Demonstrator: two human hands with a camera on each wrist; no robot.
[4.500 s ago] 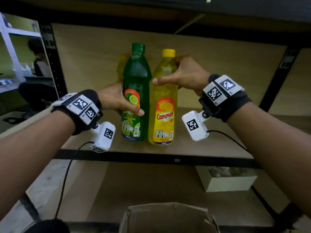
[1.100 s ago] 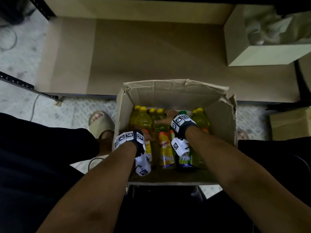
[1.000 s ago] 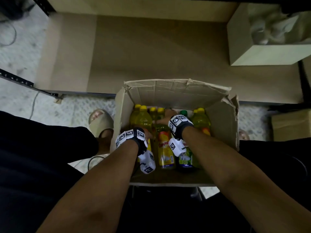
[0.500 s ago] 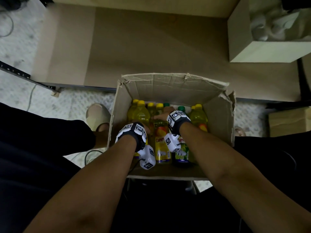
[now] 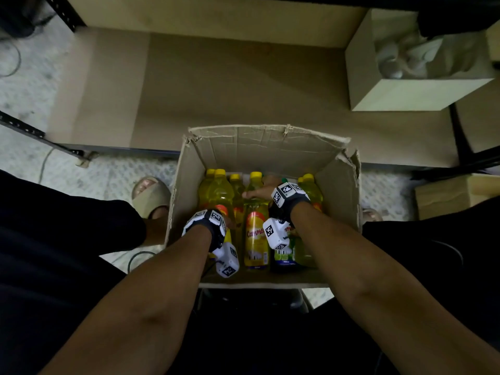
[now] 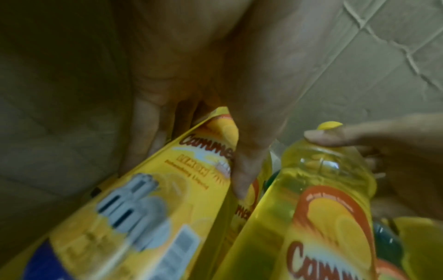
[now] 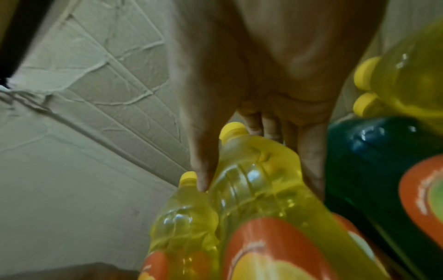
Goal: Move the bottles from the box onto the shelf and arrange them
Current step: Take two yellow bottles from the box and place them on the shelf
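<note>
An open cardboard box on the floor holds several yellow bottles and a green bottle, all upright. My left hand reaches into the box's left side. There its thumb and fingers wrap the labelled body of a yellow bottle, as the left wrist view of the left hand shows. My right hand grips the shoulder of the middle yellow bottle, just below its cap. In the right wrist view the right hand has thumb and fingers on either side of that bottle.
The low shelf board lies beyond the box, with a white box of pale items at its right. A sandalled foot stands left of the box. A brown carton sits at the right. A dark shelf post crosses the left floor.
Both hands have left the green and yellow bottles standing on the upper shelf and gone down into the box. Over the last second they stay on two yellow bottles, barely moving.
</note>
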